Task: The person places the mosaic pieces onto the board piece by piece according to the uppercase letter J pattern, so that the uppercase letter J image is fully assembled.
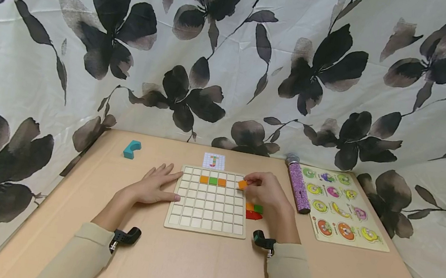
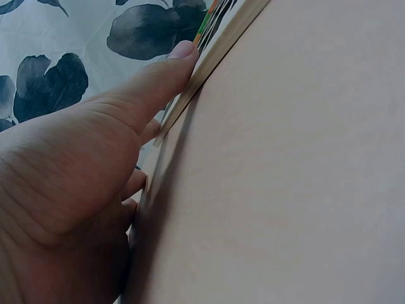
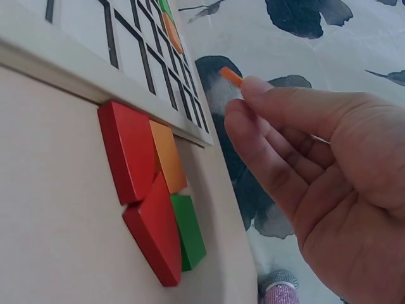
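Observation:
A white grid board (image 1: 205, 224) lies on the table, with an orange square tile (image 1: 204, 180), a green tile (image 1: 213, 181) and another orange tile (image 1: 222, 182) in a row near its top. My left hand (image 1: 154, 185) rests at the board's left edge, fingers spread and thumb on the rim. Above the board's upper right, my right hand (image 1: 268, 192) pinches an orange tile (image 3: 230, 76) between thumb and fingertips. Beside the board's right edge sit two red blocks (image 3: 130, 152), an orange block (image 3: 168, 155) and a green block (image 3: 188, 231).
A small pattern card (image 1: 214, 161) lies beyond the board. Far left stands a teal curved block (image 1: 132, 149). To the right are a glittery purple microphone (image 1: 299, 186) and a fruit picture board (image 1: 348, 208). A floral cloth (image 1: 234, 64) hangs behind the table.

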